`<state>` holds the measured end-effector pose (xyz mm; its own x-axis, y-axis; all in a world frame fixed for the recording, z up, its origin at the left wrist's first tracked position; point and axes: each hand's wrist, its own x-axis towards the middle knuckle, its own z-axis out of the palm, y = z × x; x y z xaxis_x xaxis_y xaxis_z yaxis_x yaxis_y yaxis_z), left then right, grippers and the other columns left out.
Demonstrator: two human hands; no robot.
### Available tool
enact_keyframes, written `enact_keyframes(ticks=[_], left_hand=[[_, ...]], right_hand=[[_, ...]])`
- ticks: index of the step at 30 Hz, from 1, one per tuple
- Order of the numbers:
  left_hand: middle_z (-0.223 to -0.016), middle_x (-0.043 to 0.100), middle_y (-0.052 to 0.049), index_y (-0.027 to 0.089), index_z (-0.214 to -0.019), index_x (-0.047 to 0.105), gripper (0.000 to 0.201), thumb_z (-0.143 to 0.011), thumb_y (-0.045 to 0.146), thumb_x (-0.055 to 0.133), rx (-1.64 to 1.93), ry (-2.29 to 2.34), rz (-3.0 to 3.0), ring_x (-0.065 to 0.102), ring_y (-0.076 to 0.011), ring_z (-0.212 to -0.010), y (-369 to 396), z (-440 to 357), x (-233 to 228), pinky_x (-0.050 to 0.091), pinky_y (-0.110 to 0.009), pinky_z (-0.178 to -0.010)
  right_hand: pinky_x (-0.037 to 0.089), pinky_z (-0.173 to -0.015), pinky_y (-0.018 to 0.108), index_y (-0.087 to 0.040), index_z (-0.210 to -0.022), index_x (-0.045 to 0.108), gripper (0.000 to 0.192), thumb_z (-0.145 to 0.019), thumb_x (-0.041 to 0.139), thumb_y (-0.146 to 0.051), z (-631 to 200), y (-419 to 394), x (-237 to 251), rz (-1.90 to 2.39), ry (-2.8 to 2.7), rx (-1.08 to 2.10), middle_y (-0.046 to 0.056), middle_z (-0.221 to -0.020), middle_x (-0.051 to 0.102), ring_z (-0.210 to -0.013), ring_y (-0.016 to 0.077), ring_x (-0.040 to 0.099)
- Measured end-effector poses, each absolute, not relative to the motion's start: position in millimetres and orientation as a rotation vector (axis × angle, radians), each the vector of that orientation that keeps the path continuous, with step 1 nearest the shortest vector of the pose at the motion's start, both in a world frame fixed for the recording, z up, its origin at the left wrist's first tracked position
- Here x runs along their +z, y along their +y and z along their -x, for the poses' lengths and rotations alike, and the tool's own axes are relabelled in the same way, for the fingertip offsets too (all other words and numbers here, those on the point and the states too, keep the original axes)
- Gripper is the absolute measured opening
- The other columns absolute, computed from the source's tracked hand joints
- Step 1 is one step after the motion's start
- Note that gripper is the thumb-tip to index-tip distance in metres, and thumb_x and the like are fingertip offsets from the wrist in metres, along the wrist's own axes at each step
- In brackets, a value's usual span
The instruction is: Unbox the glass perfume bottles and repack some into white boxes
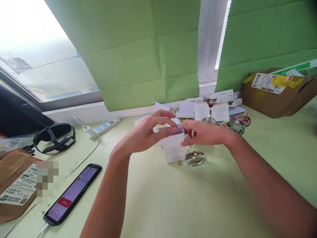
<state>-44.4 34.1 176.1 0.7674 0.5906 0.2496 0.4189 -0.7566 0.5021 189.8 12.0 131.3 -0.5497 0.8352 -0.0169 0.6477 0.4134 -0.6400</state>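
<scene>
A small white carton (pixel 174 148) with fine print stands upright on the table, its top open. My left hand (pixel 153 127) arches over that opening, fingers apart, the thumb tip at the rim. Whether it touches the inside cannot be seen. My right hand (pixel 201 132) grips the carton's right side near the top, thumb on the front edge and the other fingers curled, partly hidden. Just right of the carton's base lies a clear glass perfume bottle (pixel 195 159) with a gold neck. A tiny gold piece (pixel 179 164) sits in front of the carton.
Behind are several more glass bottles (pixel 235 126) and a pile of white cartons (pixel 220 110). A brown cardboard box (pixel 274 96) stands back right. On the left are a phone (pixel 73 195), a power strip (pixel 105 128), a black headband device (pixel 54 138), a cable and a brown parcel (pixel 18 185).
</scene>
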Motion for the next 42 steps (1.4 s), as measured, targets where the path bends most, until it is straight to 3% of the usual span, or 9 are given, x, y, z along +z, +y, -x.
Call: enact_keyframes(ticks=[9,16,23,29,36,42], left_hand=[[-0.128,0.057,-0.004,0.030,-0.126,0.055,0.032,-0.101,0.032,0.036,0.407,0.628,-2.612,0.054,-0.0186,-0.116,34.3,48.6,164.9,0.047,-0.032,-0.091],[-0.128,0.058,-0.005,0.029,-0.130,0.051,0.033,-0.100,0.034,0.038,0.366,0.639,-2.591,0.055,-0.0185,-0.112,32.0,50.3,161.5,0.047,-0.031,-0.089],[-0.127,0.057,-0.006,0.031,-0.134,0.048,0.035,-0.100,0.032,0.038,0.330,0.609,-2.604,0.056,-0.0191,-0.111,34.4,49.9,158.1,0.047,-0.033,-0.088],[-0.130,0.055,-0.005,0.032,-0.133,0.047,0.035,-0.100,0.034,0.039,0.303,0.614,-2.568,0.055,-0.0199,-0.113,36.6,51.6,154.5,0.048,-0.033,-0.088],[-0.140,0.049,-0.006,0.035,-0.143,0.031,0.047,-0.097,0.033,0.043,0.313,0.576,-2.473,0.052,-0.0218,-0.123,39.0,51.5,149.5,0.047,-0.036,-0.093],[-0.130,0.056,-0.007,0.033,-0.142,0.033,0.046,-0.097,0.034,0.045,0.258,0.602,-2.454,0.057,-0.0207,-0.111,42.5,52.6,148.9,0.046,-0.035,-0.087]], right_hand=[[0.037,-0.058,0.026,-0.022,-0.092,0.059,0.032,-0.079,0.063,-0.051,-190.4,12.4,133.3,1.351,-2.369,0.944,0.001,-0.082,0.057,-0.069,0.0147,0.051],[0.040,-0.067,0.028,-0.024,-0.101,0.065,0.041,-0.079,0.060,-0.058,-192.0,10.7,136.7,1.308,-2.286,1.162,0.005,-0.093,0.062,-0.080,0.0185,0.054],[0.040,-0.067,0.029,-0.024,-0.086,0.061,0.038,-0.084,0.054,-0.060,-191.8,11.5,133.9,1.263,-2.234,1.185,0.002,-0.082,0.054,-0.077,0.0170,0.051],[0.037,-0.066,0.029,-0.025,-0.099,0.066,0.041,-0.084,0.053,-0.062,-189.3,12.2,132.5,1.296,-2.262,1.164,0.003,-0.087,0.057,-0.076,0.0170,0.048],[0.039,-0.066,0.030,-0.028,-0.102,0.069,0.044,-0.079,0.056,-0.064,-188.4,14.1,130.1,1.321,-2.247,1.162,0.003,-0.091,0.062,-0.079,0.0189,0.052],[0.035,-0.063,0.028,-0.027,-0.102,0.069,0.037,-0.081,0.059,-0.056,-186.4,13.6,129.1,1.245,-2.254,1.186,0.001,-0.087,0.060,-0.074,0.0157,0.049]])
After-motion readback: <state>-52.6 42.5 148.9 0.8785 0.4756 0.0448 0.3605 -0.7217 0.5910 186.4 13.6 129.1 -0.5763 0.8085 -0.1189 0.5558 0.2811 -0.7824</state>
